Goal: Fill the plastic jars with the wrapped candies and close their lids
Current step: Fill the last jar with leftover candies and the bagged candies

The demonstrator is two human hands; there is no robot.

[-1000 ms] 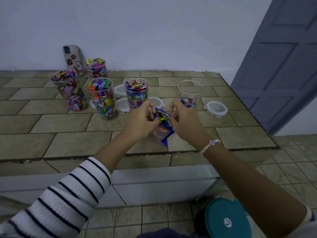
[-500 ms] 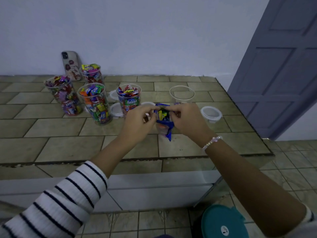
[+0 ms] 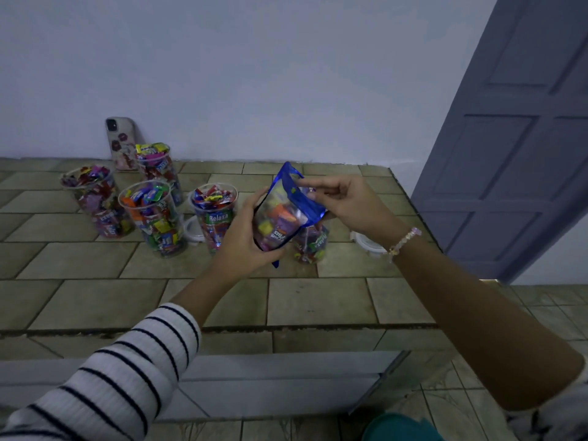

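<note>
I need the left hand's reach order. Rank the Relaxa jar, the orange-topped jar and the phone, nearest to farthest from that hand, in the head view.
1. Relaxa jar: right beside the left hand, on its left.
2. Orange-topped jar: further left, at the front of the group.
3. Phone: leaning on the back wall, far left.

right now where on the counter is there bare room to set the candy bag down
The wide tile strip of the counter between the jars and its near edge is bare. Crowded toward the wall: jars, lids and a phone.
</note>
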